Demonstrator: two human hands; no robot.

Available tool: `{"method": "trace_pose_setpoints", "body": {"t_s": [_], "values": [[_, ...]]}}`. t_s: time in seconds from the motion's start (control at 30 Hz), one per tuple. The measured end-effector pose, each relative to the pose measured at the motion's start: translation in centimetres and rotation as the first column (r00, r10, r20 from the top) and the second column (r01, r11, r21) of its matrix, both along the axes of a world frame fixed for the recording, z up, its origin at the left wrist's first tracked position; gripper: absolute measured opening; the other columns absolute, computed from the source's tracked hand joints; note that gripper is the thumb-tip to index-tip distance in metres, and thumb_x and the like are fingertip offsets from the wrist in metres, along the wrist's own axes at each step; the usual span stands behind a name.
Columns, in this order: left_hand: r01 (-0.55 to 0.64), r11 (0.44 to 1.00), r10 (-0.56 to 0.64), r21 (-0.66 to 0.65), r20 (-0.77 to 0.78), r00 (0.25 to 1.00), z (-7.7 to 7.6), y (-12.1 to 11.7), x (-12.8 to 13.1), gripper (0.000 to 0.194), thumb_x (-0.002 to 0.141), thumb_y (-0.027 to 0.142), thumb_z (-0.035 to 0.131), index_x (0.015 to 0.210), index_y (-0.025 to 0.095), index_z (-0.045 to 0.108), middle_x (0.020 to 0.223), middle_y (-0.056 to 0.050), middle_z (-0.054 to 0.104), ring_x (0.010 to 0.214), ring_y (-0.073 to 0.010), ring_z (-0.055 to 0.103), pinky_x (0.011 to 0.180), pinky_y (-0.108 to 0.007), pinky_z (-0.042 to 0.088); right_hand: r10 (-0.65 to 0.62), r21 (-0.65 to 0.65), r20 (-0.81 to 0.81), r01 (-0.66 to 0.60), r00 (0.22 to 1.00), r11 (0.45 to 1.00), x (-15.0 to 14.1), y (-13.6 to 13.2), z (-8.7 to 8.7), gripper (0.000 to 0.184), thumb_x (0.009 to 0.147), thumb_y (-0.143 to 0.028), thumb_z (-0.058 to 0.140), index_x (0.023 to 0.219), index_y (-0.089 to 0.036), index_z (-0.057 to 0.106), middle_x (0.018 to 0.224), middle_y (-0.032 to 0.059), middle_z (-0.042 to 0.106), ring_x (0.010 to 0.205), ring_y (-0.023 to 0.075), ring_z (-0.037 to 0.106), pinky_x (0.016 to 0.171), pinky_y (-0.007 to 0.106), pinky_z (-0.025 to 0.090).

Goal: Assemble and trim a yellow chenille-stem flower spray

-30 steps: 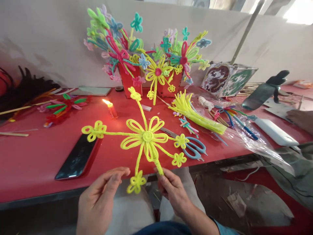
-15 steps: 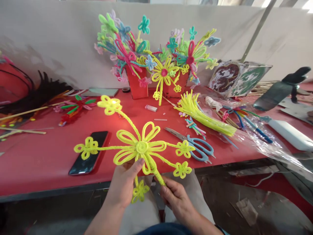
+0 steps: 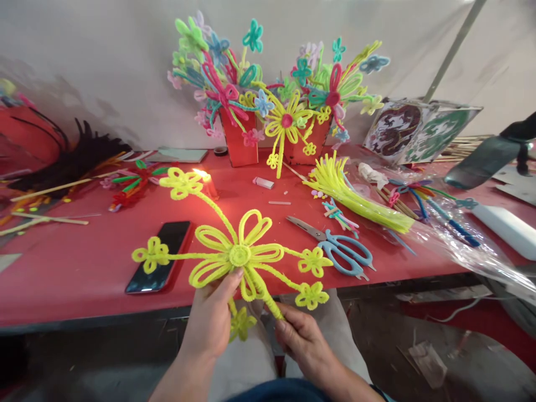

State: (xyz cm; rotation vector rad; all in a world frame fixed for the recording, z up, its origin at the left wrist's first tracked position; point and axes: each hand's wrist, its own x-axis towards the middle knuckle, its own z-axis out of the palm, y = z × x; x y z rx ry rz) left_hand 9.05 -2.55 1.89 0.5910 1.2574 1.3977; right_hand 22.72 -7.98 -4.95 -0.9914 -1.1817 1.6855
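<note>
I hold a large yellow pipe-cleaner flower (image 3: 240, 254) above the near edge of the red table (image 3: 75, 268). It has looped petals and several thin arms ending in small yellow blossoms. My left hand (image 3: 213, 318) pinches it just below the centre, thumb up against the petals. My right hand (image 3: 299, 338) grips the twisted stem at its lower end. A lit candle (image 3: 208, 181) burns on the table behind the top-left blossom.
A black phone (image 3: 161, 255) lies left of the flower, blue scissors (image 3: 341, 254) to the right. A bundle of yellow pipe cleaners (image 3: 352, 195) lies in clear plastic. Two red pots of coloured pipe-cleaner flowers (image 3: 238, 142) stand against the white wall.
My left hand rose from beside the lower blossom and took hold of the flower under its centre. The flower tilted, its top blossom swinging left toward the candle. My view shifted left.
</note>
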Motion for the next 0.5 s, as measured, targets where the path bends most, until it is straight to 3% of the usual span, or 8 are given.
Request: {"method": "trace_pose_setpoints", "body": {"t_s": [0.27,0.4,0.5], "values": [[-0.004,1.0,0.004,-0.019,0.033,0.999,0.12,0.17,0.44,0.011,0.059,0.025,0.073,0.062,0.019,0.064,0.052,0.003,0.059,0.069,-0.0193,0.061,0.065,-0.028,0.048,0.006,-0.047,-0.028,-0.007,1.0,0.999,-0.13,-0.18,-0.24,0.037,0.083,-0.05,0.046,0.08,-0.014,0.056,0.053,-0.006,0.034,0.047,0.0059,0.025,0.046,0.02,0.023],[-0.068,0.998,0.068,0.012,-0.022,0.997,-0.01,0.01,0.5,0.019,0.059,0.022,0.073,0.049,0.02,0.057,0.042,0.006,0.049,0.065,-0.0156,0.059,0.07,-0.025,0.047,0.018,-0.004,0.003,-0.018,1.0,1.0,0.0,-0.11,0.25,0.04,0.083,-0.051,0.045,0.086,-0.014,0.058,0.053,-0.0053,0.035,0.049,0.0066,0.028,0.046,0.02,0.023],[-0.066,0.997,0.067,0.028,-0.044,0.997,-0.19,-0.1,0.48,0.008,0.062,0.021,0.071,0.059,0.02,0.064,0.053,0.006,0.058,0.063,-0.014,0.059,0.071,-0.025,0.047,0.012,-0.016,0.008,-0.012,1.0,1.0,-0.03,-0.16,0.17,0.042,0.082,-0.053,0.044,0.076,-0.014,0.058,0.053,-0.0047,0.037,0.049,0.0067,0.029,0.046,0.021,0.023]]}}
